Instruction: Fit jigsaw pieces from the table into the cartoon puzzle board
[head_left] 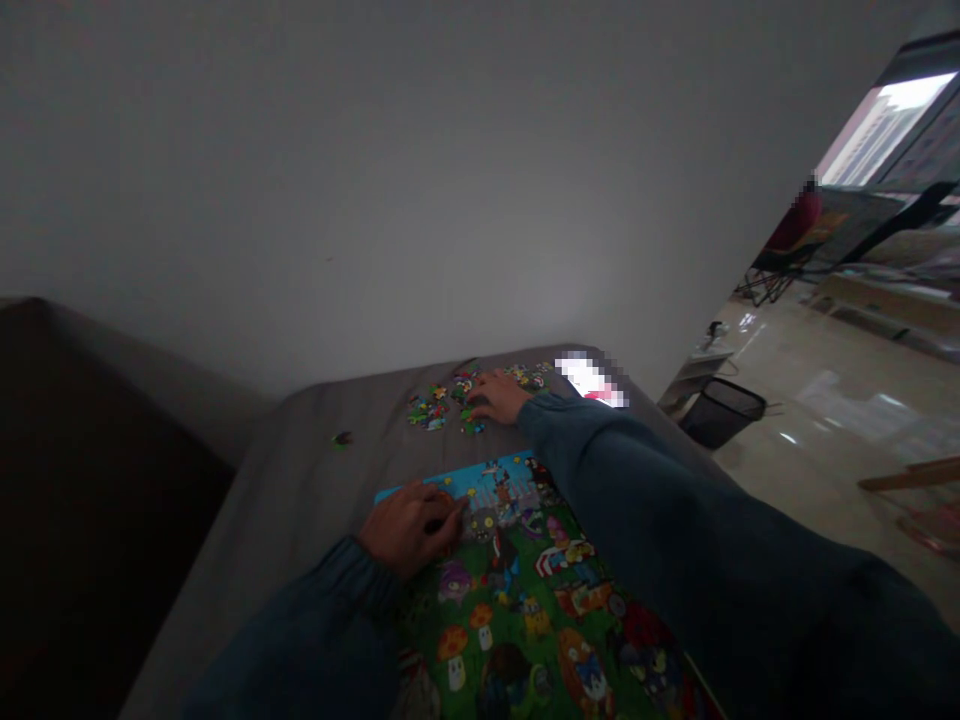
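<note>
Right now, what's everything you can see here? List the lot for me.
Table: one, grey, against the wall.
Jigsaw puzzle: one, green and blue cartoon picture, near table edge.
Loose puzzle pieces: a scattered pile, multicoloured, far side of table.
Stray piece: one, dark, left of the pile.
Waste bin: one, black, on the floor at right.
Left hand: resting on the puzzle's top left corner.
Right hand: reaching into the loose pieces.

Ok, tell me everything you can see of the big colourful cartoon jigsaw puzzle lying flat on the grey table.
The colourful cartoon jigsaw puzzle lies flat on the grey table, largely assembled: blue sky strip along its far edge, green ground below, with cartoon mushrooms, plants and zombie-like figures. It looks like printed card. The left hand rests on its far left corner; the right sleeve crosses above its right side. Its near edge runs out of view.
</note>
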